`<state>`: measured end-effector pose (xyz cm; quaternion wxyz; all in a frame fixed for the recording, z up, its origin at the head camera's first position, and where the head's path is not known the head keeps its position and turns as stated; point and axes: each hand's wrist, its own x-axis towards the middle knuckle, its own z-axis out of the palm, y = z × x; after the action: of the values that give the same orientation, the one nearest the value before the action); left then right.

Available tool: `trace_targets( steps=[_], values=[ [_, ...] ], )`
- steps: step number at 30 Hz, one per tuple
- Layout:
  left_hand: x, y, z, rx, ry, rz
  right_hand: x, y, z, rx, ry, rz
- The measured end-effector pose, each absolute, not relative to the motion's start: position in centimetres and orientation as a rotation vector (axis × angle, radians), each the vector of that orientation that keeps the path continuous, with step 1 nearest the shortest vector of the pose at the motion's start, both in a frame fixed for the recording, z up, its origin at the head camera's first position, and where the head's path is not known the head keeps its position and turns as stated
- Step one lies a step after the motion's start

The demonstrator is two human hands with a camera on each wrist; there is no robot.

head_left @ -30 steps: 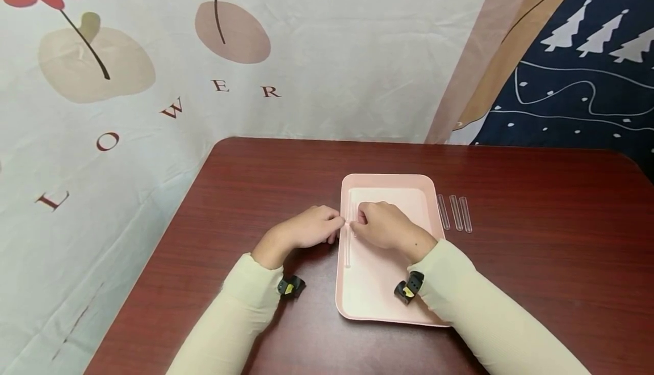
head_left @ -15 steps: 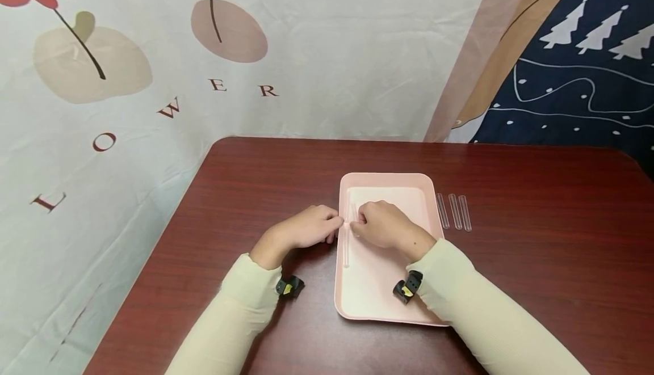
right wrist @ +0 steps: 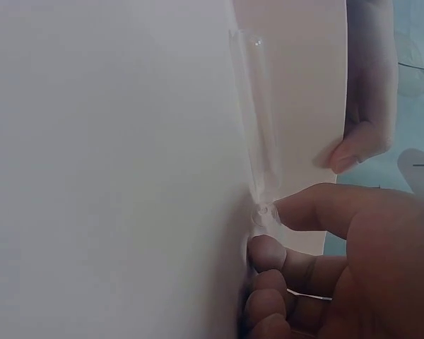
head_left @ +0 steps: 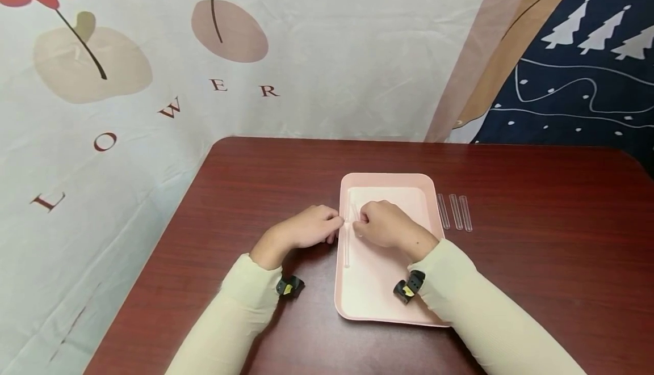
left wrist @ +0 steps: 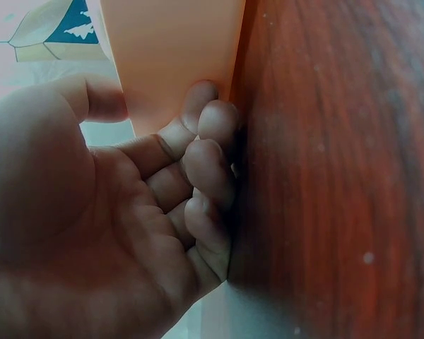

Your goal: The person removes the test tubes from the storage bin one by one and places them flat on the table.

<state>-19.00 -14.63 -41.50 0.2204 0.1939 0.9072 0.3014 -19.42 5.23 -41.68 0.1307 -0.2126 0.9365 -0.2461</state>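
Behind the dark red tabletop (head_left: 511,261) hung a flower-printed cloth (head_left: 153,108). On the pink tray (head_left: 388,301), the right hand (head_left: 385,224) pinched a clear tube (head_left: 347,247) lying along the tray's 9 o'clock edge. The left hand (head_left: 306,228), fingers curled, pressed that rim from outside. Three more tubes (head_left: 455,212) lay on the tabletop just beside the tray at 3 o'clock.

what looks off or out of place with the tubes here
Nothing is spilled or broken. Three clear tubes lie in a neat row on the table beside the pink tray; a fourth tube lies in the tray, its end pinched by the right hand.
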Motion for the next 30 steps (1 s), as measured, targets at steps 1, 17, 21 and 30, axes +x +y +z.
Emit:
trace_targets(
  steps=[1, 17, 21, 30],
  values=[
    [-18.99, -14.63, -41.55, 0.535, 2.509, 0.832, -19.42, 5.28, -41.71, -0.616, 2.715, -0.722],
    [-18.95, -14.59, -41.55, 0.535, 2.522, 0.835, -19.61, 5.72, -41.56, -0.617, 2.69, -0.816],
    [-18.99, -14.55, -41.62, 0.53, 2.512, 0.843, -19.6, 5.87, -41.6, -0.608, 2.688, -0.834],
    [-18.99, -14.6, -41.63, 0.521, 2.513, 0.848, -19.49, 5.79, -41.53, -0.623, 2.687, -0.883]
  ],
)
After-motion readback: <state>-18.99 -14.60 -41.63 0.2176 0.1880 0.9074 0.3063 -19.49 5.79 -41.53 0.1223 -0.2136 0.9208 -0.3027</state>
